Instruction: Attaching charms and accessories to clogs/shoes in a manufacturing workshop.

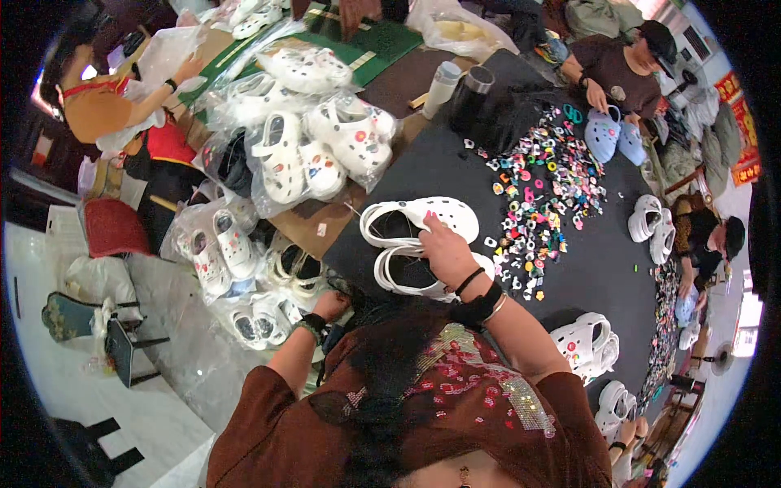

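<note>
My right hand [443,248] rests on a pair of white clog shoes [411,221] lying on the dark table [586,268], fingers curled over the nearer shoe's edge. My left hand [332,305] is low at the table's left edge, beside bagged white clogs [244,321] piled on the floor; whether it holds anything I cannot tell. A spread of several small colourful shoe charms [537,191] lies just right of the white pair.
Clear bags of decorated white clogs [313,142] are stacked at the table's far left. Other people work around the table, one handling blue clogs [606,134] at the far right. More white clogs [586,342] sit near me. A cup [441,88] stands at the back.
</note>
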`<action>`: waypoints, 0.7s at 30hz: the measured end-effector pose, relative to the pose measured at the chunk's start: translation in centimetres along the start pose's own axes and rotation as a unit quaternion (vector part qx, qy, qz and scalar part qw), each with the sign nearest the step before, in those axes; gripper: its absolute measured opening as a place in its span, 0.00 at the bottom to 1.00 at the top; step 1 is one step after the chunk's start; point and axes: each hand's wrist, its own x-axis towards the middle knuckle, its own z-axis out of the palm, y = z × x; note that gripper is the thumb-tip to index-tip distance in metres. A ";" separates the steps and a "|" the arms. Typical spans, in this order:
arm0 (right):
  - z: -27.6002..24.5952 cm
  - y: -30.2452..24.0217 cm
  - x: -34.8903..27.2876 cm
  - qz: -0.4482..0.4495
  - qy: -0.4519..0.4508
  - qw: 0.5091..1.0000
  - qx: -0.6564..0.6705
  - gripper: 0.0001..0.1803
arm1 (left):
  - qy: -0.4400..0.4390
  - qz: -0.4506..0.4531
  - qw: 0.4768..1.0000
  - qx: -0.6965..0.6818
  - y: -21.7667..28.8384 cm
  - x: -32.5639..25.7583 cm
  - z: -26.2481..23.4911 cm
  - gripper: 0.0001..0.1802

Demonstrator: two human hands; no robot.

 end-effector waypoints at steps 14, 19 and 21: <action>-11.1 7.4 -7.0 0.139 0.099 0.985 -0.021 0.12 | -0.052 0.106 0.993 0.014 2.7 4.0 -1.6 0.12; -15.6 14.2 -11.1 0.196 0.118 0.968 -0.101 0.10 | -0.045 0.294 0.921 0.250 -9.0 4.1 -0.7 0.13; -16.6 17.9 -13.0 0.249 0.102 0.952 -0.145 0.09 | -0.066 0.255 0.945 0.192 -7.7 2.4 0.1 0.14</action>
